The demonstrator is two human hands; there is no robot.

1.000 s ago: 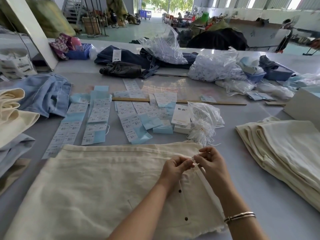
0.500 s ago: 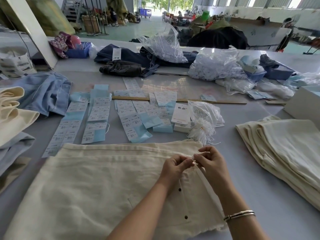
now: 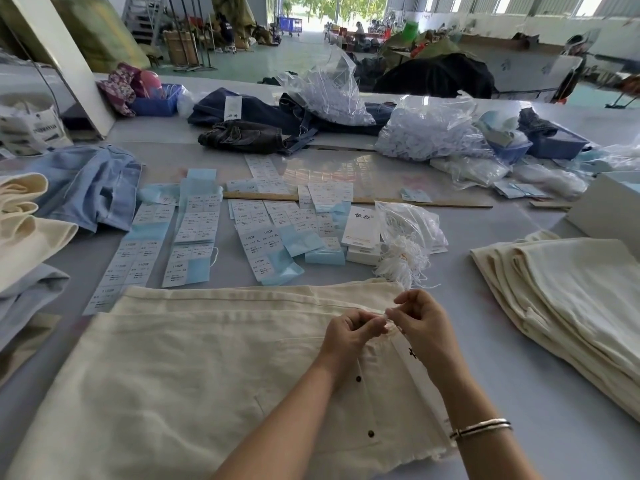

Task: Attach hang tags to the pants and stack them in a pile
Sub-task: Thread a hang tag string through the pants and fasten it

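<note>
A pair of cream pants point(image 3: 194, 368) lies flat across the near part of the grey table point(image 3: 519, 393), waistband toward the far side and a row of dark buttons running down its right portion. Both hands meet at the waistband near the pants' right end: the left hand point(image 3: 349, 332) has its fingers curled, thumb and fingertips pinching a thin white string point(image 3: 385, 317), and the right hand point(image 3: 420, 322), touching it fingertip to fingertip, pinches the same string from the other side. A white hang tag point(image 3: 410, 358) with dark printing lies on the pants under the right hand, only partly visible. The right wrist wears a silver bracelet point(image 3: 481, 428). To the right, well apart from the hands, a stack of folded cream pants point(image 3: 568, 306) sits on the table. Just beyond the waistband lies a loose bunch of white strings point(image 3: 401, 261) spilling from a clear bag point(image 3: 410, 223), with a stack of white tags point(image 3: 361, 227) beside it. Rows of blue and white sticker sheets point(image 3: 194, 237) spread across the middle of the table, in front of a long wooden ruler point(image 3: 408, 201). At the left edge lie light blue jeans point(image 3: 86, 188) and folded cream cloth point(image 3: 24, 226); dark jeans point(image 3: 249, 135) and bulging plastic bags point(image 3: 429, 129) lie farther back
</note>
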